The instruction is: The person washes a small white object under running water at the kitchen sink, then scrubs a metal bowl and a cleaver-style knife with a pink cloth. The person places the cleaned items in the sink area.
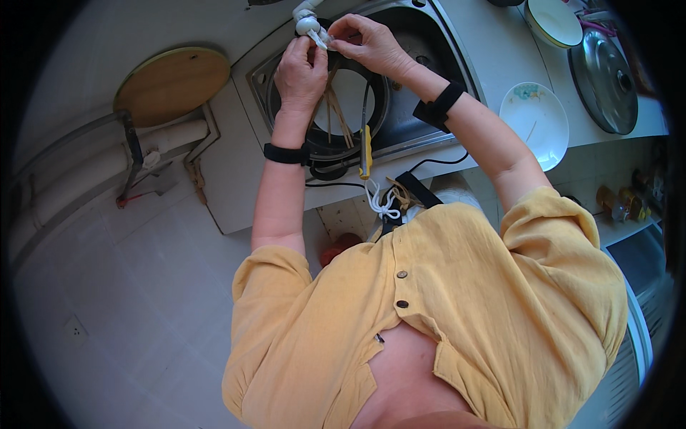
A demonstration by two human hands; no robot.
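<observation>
Both of my hands are at a white tap [307, 25] above the far left part of a steel sink [445, 32]. My left hand [302, 72] pinches a narrow white piece [318, 39] under the tap's rounded body. From the right, my right hand [372, 47] has thumb and forefinger closed on whitish material beside that piece; the fingers partly hide it. Below the hands, a dark round pan [383, 115] sits in the sink. Several wooden chopsticks [337, 115] and a slim tool with a yellow and grey handle [365, 153] lean across it.
A round wooden board [174, 83] stands at the left near a white pipe [177, 137]. On the right of the counter are a white plate [536, 123], a metal lid [605, 83] and a bowl [554, 21]. A black cord [439, 161] runs along the front edge, near a looped white cord [383, 201].
</observation>
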